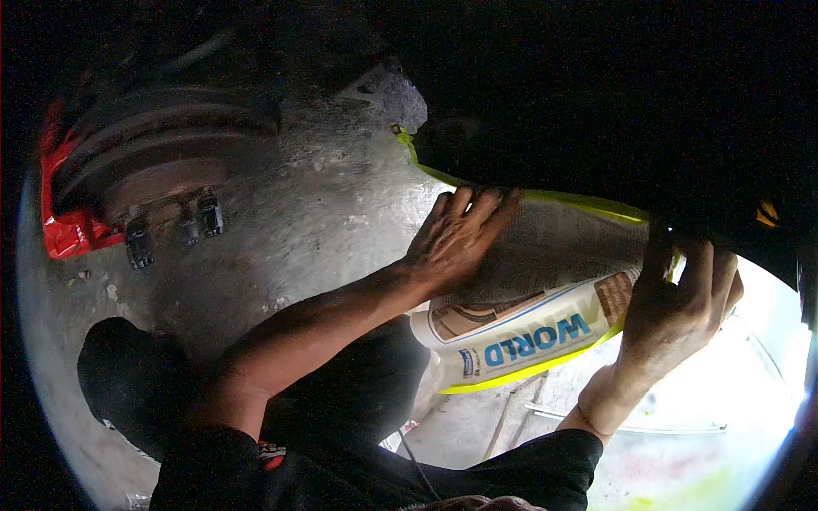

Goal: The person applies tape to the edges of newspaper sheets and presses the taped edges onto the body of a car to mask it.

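Observation:
A newspaper sheet (545, 328) hangs from a dark panel, with yellow tape (588, 204) along its upper edge and more yellow along its lower edge. The large word "WORLD" shows upside down on it. My left hand (460, 238) lies against the sheet's upper left part, fingers stretched out and fingertips on the taped edge. At the right end, my right hand (686, 302) has its thumb and curled fingers closed about the sheet's upper corner. What lies between those fingertips is partly hidden in shadow.
A dark tyre (170, 162) with red plastic (64, 234) beside it stands at the left. The concrete floor (332, 230) runs between it and my arms. My bent knee (128, 366) is at lower left. Deep shadow covers the top, and bright light the lower right.

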{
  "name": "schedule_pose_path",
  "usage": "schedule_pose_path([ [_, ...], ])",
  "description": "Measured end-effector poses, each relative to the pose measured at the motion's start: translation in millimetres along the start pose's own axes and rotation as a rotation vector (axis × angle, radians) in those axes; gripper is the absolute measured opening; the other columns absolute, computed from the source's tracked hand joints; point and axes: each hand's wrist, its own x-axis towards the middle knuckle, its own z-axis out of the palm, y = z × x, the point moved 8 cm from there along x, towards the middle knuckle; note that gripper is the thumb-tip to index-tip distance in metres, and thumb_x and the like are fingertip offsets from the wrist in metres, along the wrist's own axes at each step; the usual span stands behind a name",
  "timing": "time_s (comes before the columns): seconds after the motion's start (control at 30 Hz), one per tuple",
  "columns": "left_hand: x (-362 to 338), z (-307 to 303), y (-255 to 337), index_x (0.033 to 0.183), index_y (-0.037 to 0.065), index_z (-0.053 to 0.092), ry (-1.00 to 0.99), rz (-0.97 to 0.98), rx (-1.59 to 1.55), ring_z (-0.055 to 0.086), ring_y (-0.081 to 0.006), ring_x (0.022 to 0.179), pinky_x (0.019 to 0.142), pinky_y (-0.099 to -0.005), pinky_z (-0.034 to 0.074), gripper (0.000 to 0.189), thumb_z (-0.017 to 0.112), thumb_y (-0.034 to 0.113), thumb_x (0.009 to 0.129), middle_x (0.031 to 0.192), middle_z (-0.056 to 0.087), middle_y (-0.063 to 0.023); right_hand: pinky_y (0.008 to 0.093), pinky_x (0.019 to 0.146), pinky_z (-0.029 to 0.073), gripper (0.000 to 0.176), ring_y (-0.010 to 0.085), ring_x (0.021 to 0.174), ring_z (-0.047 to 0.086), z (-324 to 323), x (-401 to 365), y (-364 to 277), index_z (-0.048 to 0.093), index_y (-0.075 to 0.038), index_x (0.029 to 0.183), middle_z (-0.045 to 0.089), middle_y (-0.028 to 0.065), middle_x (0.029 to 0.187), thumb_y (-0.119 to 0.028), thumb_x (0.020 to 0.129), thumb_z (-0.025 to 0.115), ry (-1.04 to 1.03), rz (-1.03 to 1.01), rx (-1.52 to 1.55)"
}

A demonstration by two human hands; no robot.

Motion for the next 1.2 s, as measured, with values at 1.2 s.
schedule_pose_path([
  [1.2, 53, -49, 80, 0.146, 0.001, 0.049, 0.222, 0.197, -0.212, 0.05, -0.0414, 0.109, 0.097, -0.0501, 0.046, 0.063, 0.061, 0.018, 0.087, 0.132, 0.05, -0.0231, 0.0421, 0.088, 0.049, 0.015, 0.0289, 0.103, 0.059, 16, 7, -5, 0.071, -0.012, 0.091, 0.064, 0.004, 0.1, -0.022, 0.084, 0.08, -0.076, 0.013, -0.006],
])
